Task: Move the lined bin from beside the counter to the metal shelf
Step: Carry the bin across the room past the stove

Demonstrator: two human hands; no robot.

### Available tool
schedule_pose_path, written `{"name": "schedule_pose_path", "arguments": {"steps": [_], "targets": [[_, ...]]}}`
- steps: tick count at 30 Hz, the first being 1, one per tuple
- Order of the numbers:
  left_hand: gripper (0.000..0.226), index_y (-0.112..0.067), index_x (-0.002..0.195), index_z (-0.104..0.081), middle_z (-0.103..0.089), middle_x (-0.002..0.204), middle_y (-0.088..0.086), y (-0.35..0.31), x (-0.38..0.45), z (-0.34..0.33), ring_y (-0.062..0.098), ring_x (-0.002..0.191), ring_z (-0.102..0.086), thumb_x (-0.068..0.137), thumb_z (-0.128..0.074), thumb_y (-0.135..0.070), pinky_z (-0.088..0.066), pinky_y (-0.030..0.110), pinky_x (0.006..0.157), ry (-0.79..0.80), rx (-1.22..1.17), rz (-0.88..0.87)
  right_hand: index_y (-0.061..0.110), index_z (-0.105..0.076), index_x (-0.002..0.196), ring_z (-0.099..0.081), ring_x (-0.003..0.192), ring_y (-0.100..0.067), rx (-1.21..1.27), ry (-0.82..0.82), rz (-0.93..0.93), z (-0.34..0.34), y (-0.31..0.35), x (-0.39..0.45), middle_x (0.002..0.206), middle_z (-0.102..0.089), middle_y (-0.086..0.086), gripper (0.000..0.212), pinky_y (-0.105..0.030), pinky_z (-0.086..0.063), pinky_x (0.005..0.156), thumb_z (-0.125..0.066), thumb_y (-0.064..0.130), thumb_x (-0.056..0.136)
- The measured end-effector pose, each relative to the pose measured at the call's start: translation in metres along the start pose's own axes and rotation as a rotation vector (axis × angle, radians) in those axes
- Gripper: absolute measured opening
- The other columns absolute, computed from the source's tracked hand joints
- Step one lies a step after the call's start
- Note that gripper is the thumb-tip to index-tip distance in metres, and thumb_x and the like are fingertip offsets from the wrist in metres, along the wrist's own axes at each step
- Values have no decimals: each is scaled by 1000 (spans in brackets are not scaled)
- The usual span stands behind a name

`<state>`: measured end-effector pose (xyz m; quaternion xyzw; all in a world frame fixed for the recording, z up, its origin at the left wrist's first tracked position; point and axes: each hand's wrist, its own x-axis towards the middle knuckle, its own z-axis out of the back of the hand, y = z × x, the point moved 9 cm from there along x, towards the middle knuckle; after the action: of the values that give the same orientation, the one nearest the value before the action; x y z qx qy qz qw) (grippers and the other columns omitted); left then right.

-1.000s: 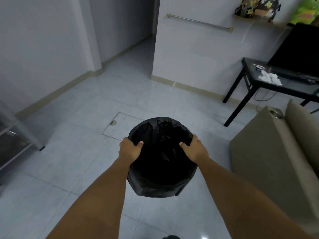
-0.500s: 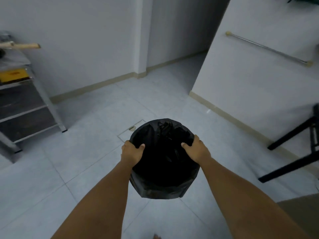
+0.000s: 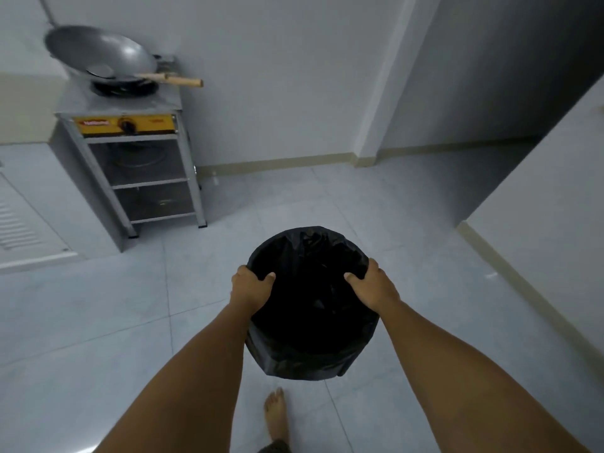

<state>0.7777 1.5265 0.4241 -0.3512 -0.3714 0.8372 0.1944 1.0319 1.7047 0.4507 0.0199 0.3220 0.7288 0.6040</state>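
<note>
I carry a round bin lined with a black plastic bag [image 3: 310, 308] in the air in front of me, above the tiled floor. My left hand [image 3: 250, 287] grips the left side of its rim, thumb inside. On the right side of the rim sits my right hand [image 3: 372, 289], also with its thumb inside. The metal shelf [image 3: 147, 178] stands at the upper left against the wall, with open tiers below a yellow-fronted gas burner. The bin is well short of it, to its lower right.
A large wok [image 3: 101, 57] with a wooden handle rests on the burner on top of the shelf. A white cabinet [image 3: 29, 223] lies left of the shelf. A wall corner [image 3: 529, 223] juts in at right. My bare foot [image 3: 276, 416] is below the bin.
My view has swung left: the black table and the sofa have gone, and the metal shelf with the wok has come fully into view. The bin stays held in both hands.
</note>
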Motion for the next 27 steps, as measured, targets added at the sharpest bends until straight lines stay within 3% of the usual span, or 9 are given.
{"name": "schedule_pose_path", "arguments": {"steps": [11,27], "targets": [[74,0,137,-39,-51,137,24,-45,106,41,44,123,-54,84,-66,-44,-46,54,105,-151,-72,77,13,-24,155,-53,129,-39,-36,94,153,-4,106,141,147,-48,-16,88,-49,-47,104,-55,60,87],[74,1,139,-38,-51,137,25,-139,299,59,44,124,-55,85,-67,-40,-47,53,104,-222,-147,130,13,-28,152,-55,125,-38,-66,174,265,4,242,360,143,-51,-16,83,-49,-48,101,-55,58,87]]}}
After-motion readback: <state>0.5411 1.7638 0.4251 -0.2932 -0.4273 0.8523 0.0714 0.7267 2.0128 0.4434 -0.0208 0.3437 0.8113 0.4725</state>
